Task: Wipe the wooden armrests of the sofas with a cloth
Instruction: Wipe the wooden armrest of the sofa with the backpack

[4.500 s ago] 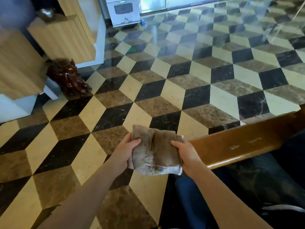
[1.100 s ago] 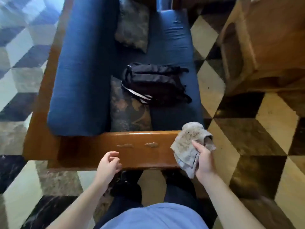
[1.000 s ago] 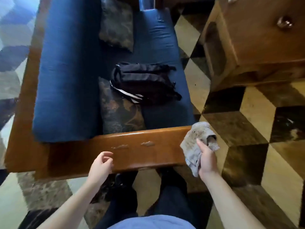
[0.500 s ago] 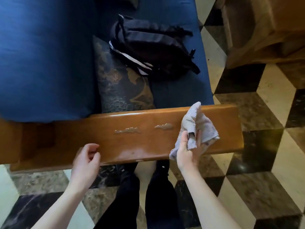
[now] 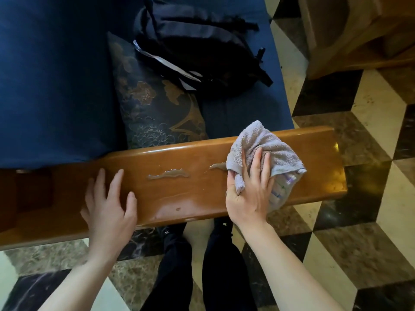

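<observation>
A glossy brown wooden armrest [image 5: 197,187] runs across the middle of the view, in front of a dark blue sofa [image 5: 51,81]. Two small wet streaks lie on its top; the right one touches the cloth. A crumpled grey cloth [image 5: 271,151] sits on the right half of the armrest. My right hand [image 5: 249,189] presses flat on the cloth, fingers spread over it. My left hand [image 5: 107,203] rests palm down on the left part of the armrest, fingers apart, holding nothing.
A patterned dark cushion [image 5: 155,102] and a black backpack [image 5: 202,52] lie on the sofa seat behind the armrest. A wooden cabinet [image 5: 363,30] stands at the upper right. Checkered marble floor [image 5: 359,232] surrounds it; my dark-trousered legs [image 5: 202,265] stand below the armrest.
My right hand has brought the cloth down flat onto the right part of the armrest. My left hand has settled palm down on the left part. The view has moved closer.
</observation>
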Demonstrator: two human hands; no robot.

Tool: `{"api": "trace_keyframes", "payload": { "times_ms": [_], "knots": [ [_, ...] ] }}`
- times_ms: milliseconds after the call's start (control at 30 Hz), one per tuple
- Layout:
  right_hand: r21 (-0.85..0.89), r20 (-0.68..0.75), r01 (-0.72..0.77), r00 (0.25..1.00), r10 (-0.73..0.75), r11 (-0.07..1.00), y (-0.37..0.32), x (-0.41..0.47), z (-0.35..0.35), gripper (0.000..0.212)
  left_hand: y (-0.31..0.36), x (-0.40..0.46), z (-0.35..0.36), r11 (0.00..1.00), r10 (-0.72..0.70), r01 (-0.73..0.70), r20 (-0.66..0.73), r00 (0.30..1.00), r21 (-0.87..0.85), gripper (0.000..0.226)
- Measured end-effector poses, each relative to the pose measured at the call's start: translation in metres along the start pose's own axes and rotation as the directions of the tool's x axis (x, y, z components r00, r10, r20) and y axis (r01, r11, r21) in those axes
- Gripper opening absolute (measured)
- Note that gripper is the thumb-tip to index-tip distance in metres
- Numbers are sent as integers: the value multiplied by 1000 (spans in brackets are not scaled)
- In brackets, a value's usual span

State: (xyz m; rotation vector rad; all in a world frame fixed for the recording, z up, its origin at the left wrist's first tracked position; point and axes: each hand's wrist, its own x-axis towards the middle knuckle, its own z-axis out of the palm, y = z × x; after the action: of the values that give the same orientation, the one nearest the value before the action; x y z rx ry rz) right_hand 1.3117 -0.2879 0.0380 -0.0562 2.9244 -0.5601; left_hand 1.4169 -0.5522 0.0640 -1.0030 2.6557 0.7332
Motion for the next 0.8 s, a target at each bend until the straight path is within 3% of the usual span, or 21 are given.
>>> {"api": "trace_keyframes", "payload": {
  "times_ms": [167, 233, 300, 467, 567, 633, 700, 800],
  "knots": [
    [261, -21, 53, 999, -49, 964, 2, 2, -11, 56, 2, 7, 17, 991, 43, -50, 58, 997, 124, 61],
    [283, -7, 83, 996, -84, 956, -1, 1, -12, 57, 5, 6, 22, 988, 31, -39, 54, 998, 152, 64],
    [244, -2, 135, 990, -139, 960, -6, 0, -9, 64, 7, 6, 24, 987, 28, -35, 47, 998, 156, 66],
    [-56, 171, 226, 962, -214, 972, -11, -2, 2, 74, 4, 7, 22, 988, 33, -38, 40, 999, 150, 66],
    [-37, 257, 256, 936, -239, 966, -7, 0, -1, 95, 1, 6, 20, 987, 49, -55, 44, 998, 150, 66],
    [44, 279, 229, 932, -232, 972, -6, 1, -5, 95, -2, 7, 20, 988, 53, -59, 44, 998, 143, 66],
    [38, 213, 198, 956, -201, 980, -6, 4, -7, 83, -4, 7, 20, 989, 60, -65, 36, 998, 132, 66],
    [-109, 70, 119, 991, -111, 987, -9, 17, -5, 75, -8, 7, 21, 989, 72, -74, 17, 997, 126, 65]
  ]
}}
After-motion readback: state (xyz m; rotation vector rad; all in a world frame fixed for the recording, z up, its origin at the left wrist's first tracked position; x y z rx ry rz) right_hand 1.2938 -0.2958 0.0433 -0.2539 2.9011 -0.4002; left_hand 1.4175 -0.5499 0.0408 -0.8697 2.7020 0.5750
